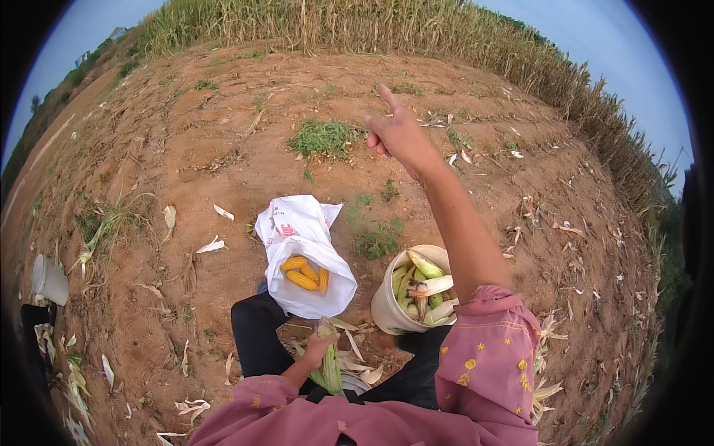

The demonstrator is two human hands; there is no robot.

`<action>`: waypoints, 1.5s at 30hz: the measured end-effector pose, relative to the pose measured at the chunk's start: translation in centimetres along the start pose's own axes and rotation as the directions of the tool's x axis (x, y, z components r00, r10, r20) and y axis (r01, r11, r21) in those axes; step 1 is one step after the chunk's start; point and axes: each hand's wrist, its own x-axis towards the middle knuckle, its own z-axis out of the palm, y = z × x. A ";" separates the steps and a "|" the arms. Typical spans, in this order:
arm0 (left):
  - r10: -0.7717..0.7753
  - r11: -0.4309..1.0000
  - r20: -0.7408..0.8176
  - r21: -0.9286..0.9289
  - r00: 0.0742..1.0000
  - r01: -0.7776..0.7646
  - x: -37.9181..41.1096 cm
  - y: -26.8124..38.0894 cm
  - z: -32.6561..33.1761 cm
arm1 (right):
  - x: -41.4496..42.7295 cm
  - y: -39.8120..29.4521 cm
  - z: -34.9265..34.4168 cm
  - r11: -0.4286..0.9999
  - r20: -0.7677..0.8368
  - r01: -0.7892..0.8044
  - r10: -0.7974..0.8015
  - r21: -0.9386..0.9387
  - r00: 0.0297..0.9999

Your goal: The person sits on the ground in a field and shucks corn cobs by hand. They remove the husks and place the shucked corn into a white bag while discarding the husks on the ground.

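My left hand (321,347) grips an ear of corn in its green husk (330,368), held upright between my knees. My right hand (395,131) is raised on an outstretched arm, its index finger extended over the soil, and holds nothing. Several husked yellow corn cobs (301,280) lie inside an open white woven sack (340,290) in front of my left hand. To the sack's right stands a whitish plastic bucket (385,306) with several ears of corn still in their husks (427,266). The bucket is below my right forearm.
Loose husks (371,374) lie between my legs, and more are scattered over the reddish soil. A clump of green weeds (323,138) grows beyond the sack. At the far left is another pale bucket (50,280). Standing dry corn stalks (346,28) line the far edge.
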 end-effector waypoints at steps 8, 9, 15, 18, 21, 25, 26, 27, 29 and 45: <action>0.092 0.993 0.026 0.074 0.995 -0.094 0.1 -0.8 -0.4 | 3.6 -4.4 3.8 0.994 0.113 0.009 0.003 -0.106 0.994; 0.058 0.996 0.034 0.067 0.998 -0.061 -0.1 -0.5 0.0 | 3.9 -4.4 4.2 0.993 0.123 0.002 0.013 -0.118 0.992; -0.022 0.994 0.039 0.109 0.999 0.018 -0.5 0.5 -0.4 | 5.2 -4.0 6.0 0.992 0.151 -0.012 0.031 -0.122 0.988; -0.018 0.993 0.042 0.115 0.999 0.013 -0.5 0.7 0.3 | 5.5 -3.8 6.5 0.997 0.139 -0.017 0.028 -0.079 0.990; 0.023 0.996 0.046 0.086 0.999 -0.027 -0.5 0.4 0.2 | 5.5 -3.4 6.6 0.999 0.123 -0.027 0.032 -0.040 0.992; 0.031 0.996 0.038 0.079 0.999 -0.033 0.0 -0.1 0.5 | 5.8 -2.6 5.8 0.997 0.123 -0.029 0.039 -0.076 0.992; 0.020 0.997 0.044 0.079 0.999 -0.023 -0.1 -0.1 0.7 | 5.8 -2.6 5.8 0.997 0.124 -0.030 0.039 -0.072 0.991; 0.006 0.996 0.042 0.087 0.999 -0.010 -0.4 0.1 0.6 | 5.8 -2.4 5.8 0.998 0.125 -0.034 0.041 -0.057 0.991; -0.022 0.999 0.041 0.045 0.999 0.020 -1.0 0.8 0.7 | 6.0 -2.8 5.7 0.998 0.122 -0.054 0.056 -0.018 0.991; -0.071 0.987 0.029 0.146 0.997 0.066 -0.9 0.6 0.2 | 4.7 -0.8 7.2 0.996 0.157 -0.043 0.056 -0.080 0.986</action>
